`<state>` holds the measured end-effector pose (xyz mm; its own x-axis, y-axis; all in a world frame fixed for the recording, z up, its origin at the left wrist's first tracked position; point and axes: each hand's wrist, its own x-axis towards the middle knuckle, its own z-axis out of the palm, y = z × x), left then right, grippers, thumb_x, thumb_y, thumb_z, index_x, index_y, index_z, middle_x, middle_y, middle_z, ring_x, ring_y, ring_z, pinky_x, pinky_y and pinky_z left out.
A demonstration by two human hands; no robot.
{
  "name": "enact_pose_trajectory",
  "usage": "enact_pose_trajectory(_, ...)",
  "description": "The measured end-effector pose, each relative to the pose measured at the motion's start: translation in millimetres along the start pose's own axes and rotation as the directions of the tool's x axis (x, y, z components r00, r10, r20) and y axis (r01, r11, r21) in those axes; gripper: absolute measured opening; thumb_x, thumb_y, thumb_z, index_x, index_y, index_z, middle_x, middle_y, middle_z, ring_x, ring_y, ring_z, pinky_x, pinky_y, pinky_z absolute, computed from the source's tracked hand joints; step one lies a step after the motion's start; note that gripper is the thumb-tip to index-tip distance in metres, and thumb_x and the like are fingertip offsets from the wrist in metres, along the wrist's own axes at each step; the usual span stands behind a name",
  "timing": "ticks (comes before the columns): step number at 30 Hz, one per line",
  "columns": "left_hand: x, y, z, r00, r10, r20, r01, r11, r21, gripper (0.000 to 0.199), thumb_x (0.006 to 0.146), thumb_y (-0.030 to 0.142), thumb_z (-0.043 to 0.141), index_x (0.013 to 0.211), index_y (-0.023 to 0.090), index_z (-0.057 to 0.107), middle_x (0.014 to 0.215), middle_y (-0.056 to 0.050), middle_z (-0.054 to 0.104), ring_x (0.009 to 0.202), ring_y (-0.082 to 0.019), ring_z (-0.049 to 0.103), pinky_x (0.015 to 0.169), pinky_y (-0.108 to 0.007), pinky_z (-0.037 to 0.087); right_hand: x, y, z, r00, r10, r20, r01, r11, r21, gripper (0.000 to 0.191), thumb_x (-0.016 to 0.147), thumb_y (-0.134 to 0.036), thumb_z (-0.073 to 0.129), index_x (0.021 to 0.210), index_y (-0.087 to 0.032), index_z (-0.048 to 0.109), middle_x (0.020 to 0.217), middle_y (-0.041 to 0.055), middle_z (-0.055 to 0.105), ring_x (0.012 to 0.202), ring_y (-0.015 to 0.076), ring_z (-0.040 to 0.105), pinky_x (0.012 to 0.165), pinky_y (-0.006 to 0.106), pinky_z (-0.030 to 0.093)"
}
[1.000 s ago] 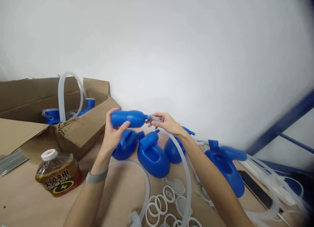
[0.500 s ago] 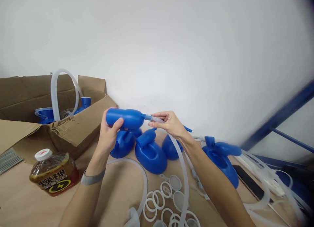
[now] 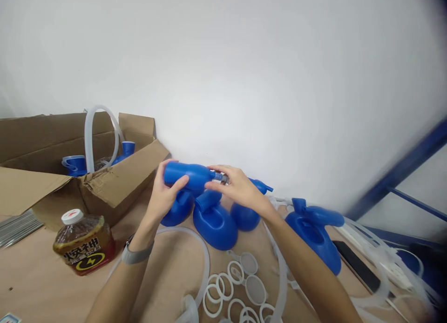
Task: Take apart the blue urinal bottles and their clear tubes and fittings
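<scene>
- R hand point(image 3: 239, 185) has slid fwd since the earlier frame: fingertips then at the hose just past the spout, now up by the bottle's shoulder.
- R thumb + forefinger on either side of the spout, hand closed round the end of the clear plastic hose point(image 3: 223, 178); other R fingers hidden, can't tell.
- L hand point(image 3: 165, 190): thumb pressed on near side, fingers wrapped behind, gripping the wide end of the smooth blue plastic bottle point(image 3: 186, 175).
- Blue bottle is held up off the table, roughly horiz., spout toward R hand.
- Grey band point(image 3: 138, 254) on L wrist.
- Below: row of squat blue plastic vessels point(image 3: 214, 225) w/ necks; another blue plastic vessel point(image 3: 314, 239) to the rt, beyond R forearm.
- Nearer: white plastic rings point(image 3: 225, 285), overlapping, next to round translucent caps point(image 3: 256, 289).
- Far L: open brown cardboard box point(image 3: 115, 178), blue vessels + looped hose inside; amber drink bottle w/ white cap point(image 3: 84, 248) in front.
- Far rt: flat black phone point(image 3: 356, 267) beside white power strip point(image 3: 398, 274).
</scene>
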<state>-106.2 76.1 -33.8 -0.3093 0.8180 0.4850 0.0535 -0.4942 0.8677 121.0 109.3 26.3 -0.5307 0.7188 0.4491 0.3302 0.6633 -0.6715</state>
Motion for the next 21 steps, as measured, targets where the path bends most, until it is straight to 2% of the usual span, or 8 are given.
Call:
enact_pose_trajectory(3,-2.5,1.0,-2.7,0.999,0.037,0.0,-0.037,0.999,-0.033,0.064,0.074,0.056,0.086,0.124,0.026,0.061,0.111,-0.002,0.067,0.09,-0.013,0.065,0.072,-0.018,0.056,-5.5,-6.0,4.0,0.999,-0.006,-0.043,0.005,1.0,-0.019,0.048,0.084,-0.045,0.084,0.128,-0.025,0.078,0.105,0.0051,0.08,0.091,0.0259,0.074,0.088,0.04,0.058)
enact_pose_trajectory(8,-6.7,-6.1,-0.2,0.995,0.083,-0.052,-0.091,0.984,-0.156,0.067,0.076,0.059,0.085,0.128,0.025,0.06,0.113,-0.003,0.067,0.093,-0.014,0.066,0.079,-0.022,0.058,-12.6,-8.9,9.2,0.988,-0.024,-0.153,0.037,0.996,0.083,0.048,0.08,-0.05,0.086,0.119,-0.023,0.083,0.087,0.0021,0.078,0.072,0.0208,0.067,0.074,0.035,0.055)
enact_pose_trajectory(13,-11.6,-8.2,12.9,0.965,0.148,-0.218,-0.211,0.929,-0.305,0.067,0.072,0.062,0.088,0.121,0.023,0.064,0.101,-0.001,0.068,0.088,-0.012,0.066,0.081,-0.022,0.058,-17.1,-16.9,13.8,0.971,-0.078,-0.225,0.097,0.993,0.074,0.048,0.076,-0.061,0.086,0.103,-0.022,0.087,0.075,-0.0007,0.071,0.061,0.0127,0.05,0.064,0.029,0.046)
enact_pose_trajectory(16,-12.8,-12.0,19.9,0.946,0.152,-0.286,-0.243,0.918,-0.314,0.068,0.07,0.066,0.087,0.118,0.022,0.066,0.101,-0.002,0.069,0.09,-0.013,0.067,0.083,-0.022,0.059,-18.3,-21.3,15.8,0.968,-0.104,-0.227,0.114,0.993,0.034,0.048,0.077,-0.067,0.083,0.093,-0.022,0.085,0.069,-0.0022,0.065,0.058,0.0109,0.043,0.061,0.028,0.041)
enact_pose_trajectory(18,-13.1,-16.9,24.2,0.943,0.151,-0.297,-0.242,0.923,-0.3,0.069,0.071,0.067,0.086,0.12,0.023,0.065,0.103,-0.003,0.07,0.093,-0.015,0.069,0.086,-0.024,0.059,-17.9,-21.1,16.9,0.965,-0.126,-0.228,0.127,0.992,-0.011,0.05,0.078,-0.071,0.08,0.08,-0.021,0.08,0.061,-0.0034,0.056,0.057,0.0103,0.039,0.058,0.028,0.036)
enact_pose_trajectory(21,-13.5,-22.7,29.2,0.94,0.135,-0.315,-0.232,0.927,-0.295,0.072,0.069,0.069,0.087,0.12,0.023,0.063,0.105,-0.003,0.07,0.096,-0.016,0.069,0.092,-0.028,0.06,-15.7,-13.7,12.5,0.943,-0.146,-0.298,0.116,0.987,-0.116,0.063,0.074,-0.075,0.081,0.056,-0.02,0.057,0.053,-0.0049,0.039,0.055,0.0099,0.031,0.055,0.029,0.028)
